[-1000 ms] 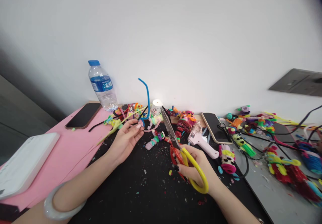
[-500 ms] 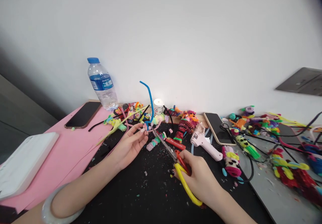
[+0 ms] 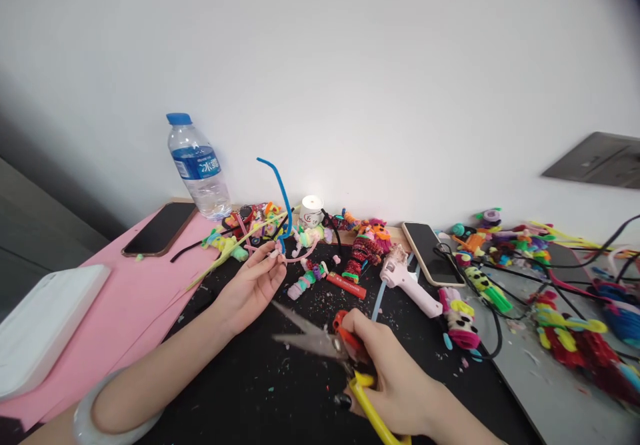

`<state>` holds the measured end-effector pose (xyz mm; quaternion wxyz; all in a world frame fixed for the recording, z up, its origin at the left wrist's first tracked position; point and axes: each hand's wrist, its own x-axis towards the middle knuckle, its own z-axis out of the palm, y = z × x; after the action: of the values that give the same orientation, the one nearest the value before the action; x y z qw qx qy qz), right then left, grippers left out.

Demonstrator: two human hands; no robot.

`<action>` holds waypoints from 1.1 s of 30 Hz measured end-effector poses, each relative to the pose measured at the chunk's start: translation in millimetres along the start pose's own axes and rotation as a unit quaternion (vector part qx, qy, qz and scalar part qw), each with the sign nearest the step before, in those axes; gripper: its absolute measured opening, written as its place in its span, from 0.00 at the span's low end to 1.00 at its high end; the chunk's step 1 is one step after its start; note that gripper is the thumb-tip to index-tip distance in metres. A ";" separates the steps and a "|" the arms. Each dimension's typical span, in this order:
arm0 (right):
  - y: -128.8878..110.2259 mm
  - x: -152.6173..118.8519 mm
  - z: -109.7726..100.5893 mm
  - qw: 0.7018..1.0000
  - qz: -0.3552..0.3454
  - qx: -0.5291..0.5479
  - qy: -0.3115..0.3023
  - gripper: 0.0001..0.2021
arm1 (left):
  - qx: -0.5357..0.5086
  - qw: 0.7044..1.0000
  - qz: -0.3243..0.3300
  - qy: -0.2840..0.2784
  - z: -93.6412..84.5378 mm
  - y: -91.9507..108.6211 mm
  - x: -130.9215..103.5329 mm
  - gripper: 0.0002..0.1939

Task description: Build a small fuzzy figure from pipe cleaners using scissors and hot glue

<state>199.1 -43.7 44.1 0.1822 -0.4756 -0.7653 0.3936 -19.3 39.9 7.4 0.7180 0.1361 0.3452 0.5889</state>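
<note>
Between its fingertips my left hand (image 3: 257,285) pinches a small pink piece with a bent blue pipe cleaner (image 3: 284,195) standing up from it. A pink pipe cleaner (image 3: 305,256) curves out to the right of those fingers. My right hand (image 3: 387,372) is closed round the red and yellow handles of a pair of scissors (image 3: 320,342). Their blades are spread and point left, just below my left hand and apart from it. Behind the blades lie a red lighter-like stick (image 3: 346,285) and a small striped pipe-cleaner figure (image 3: 306,280).
A pink glue gun (image 3: 413,288) and a phone (image 3: 433,253) lie on the right, beside several pipe-cleaner figures (image 3: 460,322). A water bottle (image 3: 200,168), another phone (image 3: 160,229) and a white box (image 3: 53,325) are on the left. A paper cup (image 3: 311,212) stands near the wall.
The scissors have drawn back toward me from the left fingertips, and their blades have spread apart. My left hand has shifted slightly left with the blue pipe cleaner.
</note>
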 end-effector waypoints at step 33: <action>28.4 15.7 -2.3 0.945 0.064 -0.226 0.230 0.12 | 0.026 0.994 -0.075 -0.075 -2.2 -11.2 -10.9 0.11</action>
<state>209.6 -22.3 22.0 0.2152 -0.6295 -0.7397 0.1012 -13.0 26.2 2.7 0.7803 0.1722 0.3147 0.5123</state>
